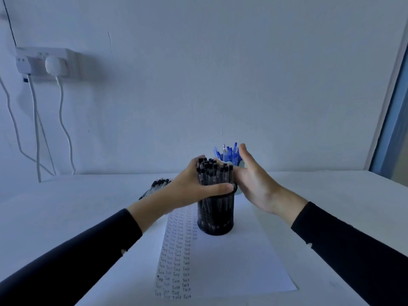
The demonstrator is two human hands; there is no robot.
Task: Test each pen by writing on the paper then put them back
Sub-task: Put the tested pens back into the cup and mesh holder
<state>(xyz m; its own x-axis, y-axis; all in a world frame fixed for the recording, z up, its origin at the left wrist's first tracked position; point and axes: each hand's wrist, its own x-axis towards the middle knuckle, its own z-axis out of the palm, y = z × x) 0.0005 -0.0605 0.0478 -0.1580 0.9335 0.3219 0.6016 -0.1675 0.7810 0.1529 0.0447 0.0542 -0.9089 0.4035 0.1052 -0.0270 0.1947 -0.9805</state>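
Many black pens point(215, 174) in mesh holder point(216, 217), left grip point(192, 184) curled around them, right grip point(254, 180) flat-fingered, just beside, holding nothing

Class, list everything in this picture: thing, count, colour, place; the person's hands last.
Black wire-mesh pen cup: one, black, on the paper.
Black-capped clear pens: many, upright in the cup.
Loose pens: a pile, black-capped, table left.
Blue pens: a bunch, blue, behind the cup.
White paper sheet: one, white, "Test" rows, table centre.
White table: one, under everything.
White wall socket: one, white, upper left.
Left hand: one, gripping the cup's pens.
Right hand: one, open, right of them.
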